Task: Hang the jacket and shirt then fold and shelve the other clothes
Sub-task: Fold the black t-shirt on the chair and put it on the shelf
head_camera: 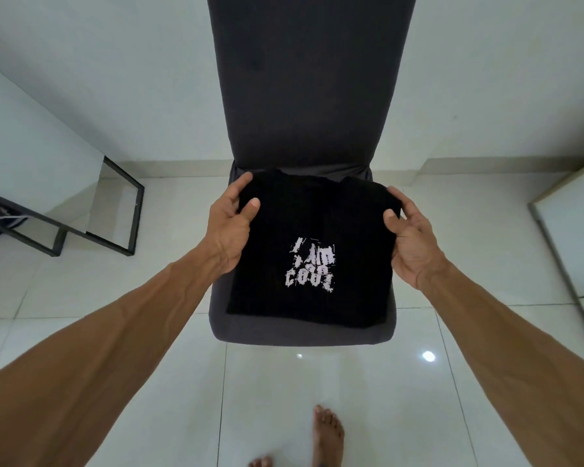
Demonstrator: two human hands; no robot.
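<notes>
Folded black tee (312, 251) lies on the dark chair seat (300, 333), print up. Left hand (231, 227) pinches its far-left corner, thumb on top. Right hand (410, 239) grips the far-right corner likewise. Tee sits between both hands, bare feet (327, 433) below on tile floor (418, 399).

Soft, even overhead light keeps the room bright and slightly cool. A white glare spot (428, 356) shines on the glossy floor tiles (344, 392). The black T-shirt (311, 305) swallows fold detail. Straight lines bow toward the edges; sharpness is slightly soft throughout.
</notes>
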